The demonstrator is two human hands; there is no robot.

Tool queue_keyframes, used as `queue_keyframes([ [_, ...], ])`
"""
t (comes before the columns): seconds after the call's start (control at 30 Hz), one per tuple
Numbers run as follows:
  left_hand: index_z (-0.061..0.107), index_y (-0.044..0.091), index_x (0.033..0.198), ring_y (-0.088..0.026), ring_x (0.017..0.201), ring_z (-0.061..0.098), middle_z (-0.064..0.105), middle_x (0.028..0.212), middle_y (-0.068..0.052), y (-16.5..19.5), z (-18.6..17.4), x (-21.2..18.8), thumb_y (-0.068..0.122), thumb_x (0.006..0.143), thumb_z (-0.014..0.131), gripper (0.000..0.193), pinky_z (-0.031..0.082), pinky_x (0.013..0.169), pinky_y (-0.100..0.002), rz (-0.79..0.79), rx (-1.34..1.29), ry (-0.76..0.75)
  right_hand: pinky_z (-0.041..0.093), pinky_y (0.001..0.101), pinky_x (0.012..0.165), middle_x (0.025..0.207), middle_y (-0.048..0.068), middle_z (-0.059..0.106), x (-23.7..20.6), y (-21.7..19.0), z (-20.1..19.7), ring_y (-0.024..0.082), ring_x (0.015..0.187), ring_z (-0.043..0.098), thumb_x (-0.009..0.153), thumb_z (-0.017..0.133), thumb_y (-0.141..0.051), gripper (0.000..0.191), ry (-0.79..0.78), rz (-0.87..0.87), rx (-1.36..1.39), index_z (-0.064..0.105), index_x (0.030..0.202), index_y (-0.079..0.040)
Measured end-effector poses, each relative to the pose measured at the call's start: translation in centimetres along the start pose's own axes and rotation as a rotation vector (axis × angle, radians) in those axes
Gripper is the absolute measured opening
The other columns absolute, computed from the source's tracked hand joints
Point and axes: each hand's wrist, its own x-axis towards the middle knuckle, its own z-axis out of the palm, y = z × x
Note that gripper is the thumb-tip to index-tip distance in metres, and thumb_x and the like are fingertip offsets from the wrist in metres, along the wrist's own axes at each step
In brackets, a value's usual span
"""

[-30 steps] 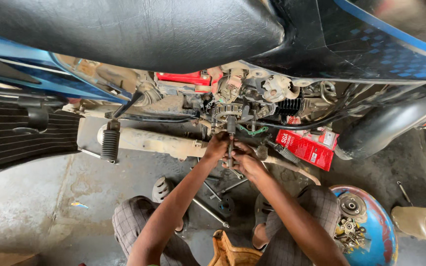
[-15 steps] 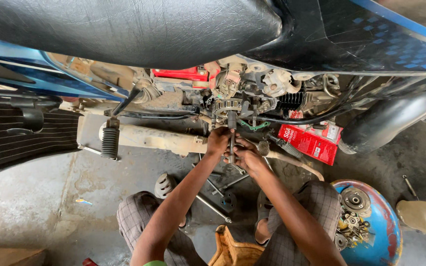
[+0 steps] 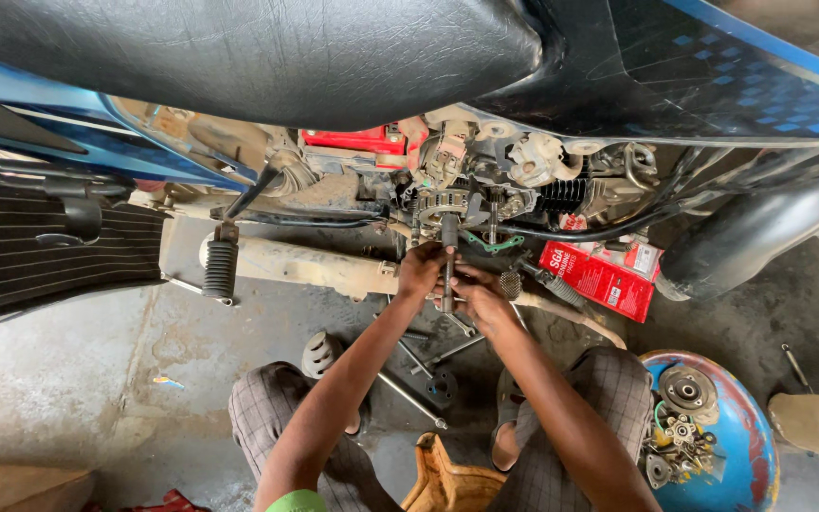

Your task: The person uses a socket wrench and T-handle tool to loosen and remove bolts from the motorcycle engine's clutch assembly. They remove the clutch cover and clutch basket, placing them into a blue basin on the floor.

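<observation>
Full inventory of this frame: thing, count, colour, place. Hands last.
motorcycle seat: 1, black, top.
engine: 1, grey, opened, centre under the seat.
socket wrench: 1, dark steel, upright, its upper end at the engine.
footpeg: 1, black ribbed, left of centre.
parts box: 1, red, right of the engine.
bowl: 1, blue, bottom right, holds metal parts.
loose tools: several, steel, on the floor between the knees.
left hand: 1, gripping the socket wrench.
right hand: 1, on the socket wrench's lower part.
</observation>
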Motion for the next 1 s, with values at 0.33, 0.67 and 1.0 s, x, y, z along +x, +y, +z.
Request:
queue_keyframes([
  [0.33,0.070,-0.006,0.106,-0.014,0.063,0.060,0.068,0.082,-0.011,-0.2,0.6,0.8,0.021,0.095,0.081,0.031,0.049,0.050,-0.029,-0.014,-0.037,-0.045,0.066,0.0450,0.076,0.105,0.021,0.072,0.3,-0.6,0.5,0.033,0.089,0.074,0.094,0.069,0.000,0.032,0.057,-0.043,-0.066,0.063,0.124,0.006],
  [0.67,0.043,0.005,0.136,-0.020,0.061,0.069,0.077,0.085,-0.015,2.2,-0.2,0.6,0.011,0.087,0.065,0.054,0.055,0.048,-0.031,-0.222,-0.169,-0.091,0.065,0.0395,0.081,0.107,0.015,0.077,0.2,-0.6,1.2,0.024,0.096,0.077,0.092,0.058,-0.037,0.038,-0.095,0.272,-0.091,0.067,0.114,-0.008],
  [1.0,0.047,0.011,0.132,-0.020,0.062,0.067,0.078,0.093,-0.018,2.0,0.2,0.9,0.013,0.086,0.064,0.049,0.056,0.051,-0.032,-0.272,-0.227,-0.088,0.053,0.0385,0.085,0.105,0.008,0.080,0.8,0.0,0.2,0.019,0.101,0.069,0.093,0.063,-0.044,0.035,-0.072,0.280,-0.222,0.066,0.110,-0.013],
])
